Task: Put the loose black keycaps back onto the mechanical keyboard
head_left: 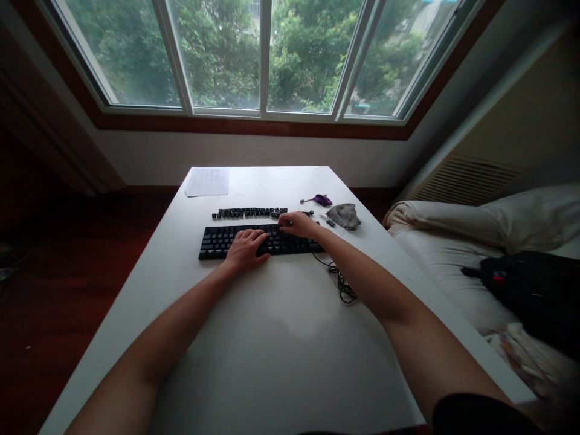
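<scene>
A black keyboard [217, 240] lies across the middle of the white table [281, 338]. My left hand [244, 249] rests on its middle, fingers curled down over the keys. My right hand [296, 225] sits at the keyboard's upper edge on the right, fingers bent and pinched toward the keys; whatever they hold is too small to make out. Just behind the keyboard lies a row of loose black keycaps [249, 212].
A sheet of paper [208, 181] lies at the far left of the table. A purple tool [321, 199], a grey cloth [344, 215] and a small clear item sit at the far right. The keyboard's black cable [342, 284] coils right. A bed with a black bag [534, 293] stands alongside.
</scene>
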Motion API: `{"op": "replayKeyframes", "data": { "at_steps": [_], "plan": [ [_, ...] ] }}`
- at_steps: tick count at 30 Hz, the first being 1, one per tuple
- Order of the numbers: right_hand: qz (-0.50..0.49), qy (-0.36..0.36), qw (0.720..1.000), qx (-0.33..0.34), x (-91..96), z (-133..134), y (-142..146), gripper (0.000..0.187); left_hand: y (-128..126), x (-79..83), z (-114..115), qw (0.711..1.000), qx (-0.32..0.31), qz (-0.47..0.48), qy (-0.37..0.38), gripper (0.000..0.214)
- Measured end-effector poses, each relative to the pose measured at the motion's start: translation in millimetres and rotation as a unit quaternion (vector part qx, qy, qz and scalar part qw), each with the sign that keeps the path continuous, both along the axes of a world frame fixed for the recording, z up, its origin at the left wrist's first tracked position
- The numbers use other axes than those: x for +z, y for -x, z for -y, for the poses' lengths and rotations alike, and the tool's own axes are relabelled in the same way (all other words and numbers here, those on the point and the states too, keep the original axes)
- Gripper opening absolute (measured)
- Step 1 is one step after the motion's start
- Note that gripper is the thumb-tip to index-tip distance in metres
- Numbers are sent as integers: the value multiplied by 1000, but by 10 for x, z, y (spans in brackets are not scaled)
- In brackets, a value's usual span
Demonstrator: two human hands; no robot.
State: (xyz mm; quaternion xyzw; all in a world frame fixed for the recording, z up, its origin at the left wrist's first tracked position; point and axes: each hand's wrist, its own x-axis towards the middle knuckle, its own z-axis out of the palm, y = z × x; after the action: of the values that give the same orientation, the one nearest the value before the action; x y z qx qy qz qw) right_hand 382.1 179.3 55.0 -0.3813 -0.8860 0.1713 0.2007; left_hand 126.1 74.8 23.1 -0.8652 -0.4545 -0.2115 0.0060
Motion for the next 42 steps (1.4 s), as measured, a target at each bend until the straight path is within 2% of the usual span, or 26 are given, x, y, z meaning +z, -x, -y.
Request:
{"op": "replayKeyframes", "data": {
  "at_steps": [5, 13, 21, 23, 26, 29, 32, 37, 39, 42],
  "plan": [
    [-36, 15, 999, 14, -55, 73, -48, 10, 6, -7, -7, 1000, -1, -1, 0, 61],
    [7, -3, 1000, 16, -186, 76, -86, 10, 3, -38, -15, 1000, 1, 0, 0, 61],
    [40, -7, 999, 19, -85, 94, -41, 7, 5, -50, -17, 1000, 1, -4, -1, 62],
    [18, 5, 1000, 16, -52, 102, -35, 7, 4, -46, -16, 1000, 1, -4, -2, 62],
    [-76, 32, 996, -26, -25, 129, 14, 12, -1, -36, -13, 1000, -2, -4, -6, 62],
    [-174, 55, 981, -65, -11, 180, 144, 36, -6, -26, -12, 1000, -4, -9, -12, 61],
    [-288, 131, 947, -57, 9, 237, 335, 47, -8, -19, -13, 1000, -4, -11, -13, 61],
    [-433, 235, 868, -57, -25, 253, 602, 47, -13, -9, -9, 1000, -8, -11, -3, 62],
    [-446, 260, 854, -62, -97, 237, 655, 46, -15, -6, -6, 1000, -8, -13, -2, 62],
    [-435, 279, 853, -72, -220, 213, 682, 44, -15, -6, -7, 1000, -9, -16, -7, 62]
  ]
}}
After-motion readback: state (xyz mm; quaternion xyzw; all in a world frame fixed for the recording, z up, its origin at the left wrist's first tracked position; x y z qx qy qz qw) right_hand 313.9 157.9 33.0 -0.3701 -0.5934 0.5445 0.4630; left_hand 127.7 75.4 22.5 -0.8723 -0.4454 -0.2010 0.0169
